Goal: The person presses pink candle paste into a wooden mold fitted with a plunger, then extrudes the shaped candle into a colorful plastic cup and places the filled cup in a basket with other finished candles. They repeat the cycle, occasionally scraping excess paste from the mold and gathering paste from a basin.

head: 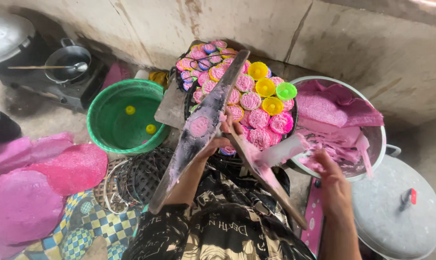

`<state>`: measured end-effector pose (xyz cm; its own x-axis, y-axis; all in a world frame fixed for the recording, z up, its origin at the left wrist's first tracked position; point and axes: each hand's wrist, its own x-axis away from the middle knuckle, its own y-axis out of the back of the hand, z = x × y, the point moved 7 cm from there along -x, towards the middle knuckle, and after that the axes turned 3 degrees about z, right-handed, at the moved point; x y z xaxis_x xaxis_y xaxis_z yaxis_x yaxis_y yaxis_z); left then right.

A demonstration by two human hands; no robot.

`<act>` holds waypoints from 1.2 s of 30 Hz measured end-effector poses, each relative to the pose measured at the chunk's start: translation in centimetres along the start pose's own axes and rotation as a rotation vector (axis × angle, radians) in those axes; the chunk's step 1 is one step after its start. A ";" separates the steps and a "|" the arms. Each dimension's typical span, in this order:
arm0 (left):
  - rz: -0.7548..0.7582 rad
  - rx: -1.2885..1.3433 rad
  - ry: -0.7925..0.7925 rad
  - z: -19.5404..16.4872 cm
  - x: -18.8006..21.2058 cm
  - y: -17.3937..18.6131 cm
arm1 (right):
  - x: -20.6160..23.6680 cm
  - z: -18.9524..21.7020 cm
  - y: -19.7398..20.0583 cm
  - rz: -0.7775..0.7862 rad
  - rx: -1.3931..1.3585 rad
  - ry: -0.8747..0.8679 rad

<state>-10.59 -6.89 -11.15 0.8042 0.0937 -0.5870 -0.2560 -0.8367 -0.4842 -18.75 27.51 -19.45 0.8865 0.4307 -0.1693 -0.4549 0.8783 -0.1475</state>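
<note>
While the left hand (217, 140) is gripping the hinged wooden press (203, 123) over the tray of pink moulded cakes (256, 118), the right hand (329, 169) is pinching pink dough (287, 149) beside the metal basin (379, 144), likely loading the press next.

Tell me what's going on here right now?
A person sits over a wooden press. The left hand steadies it at the hinge; the right hand holds pink dough by the pot. A tray ahead holds pink noodle nests in coloured cups. A green basin sits to the left.
</note>
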 end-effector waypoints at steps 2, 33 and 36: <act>0.107 0.091 -0.097 0.3 -1.4 -1.7 | 0.6 -2.3 -6.6 0.427 -0.506 -0.231; 0.221 -1.329 -0.053 0.7 -5.1 -0.1 | -7.5 7.4 -10.6 0.263 -0.391 -0.006; 0.190 -1.436 -0.152 0.6 -5.3 -0.2 | -7.6 10.3 -11.0 0.199 -0.053 0.074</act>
<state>-15.14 -6.88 -8.27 0.7336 -0.0985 -0.6724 0.4696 -0.6419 0.6062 -19.59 16.71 -6.48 0.7709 0.5762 -0.2713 -0.6258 0.7646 -0.1543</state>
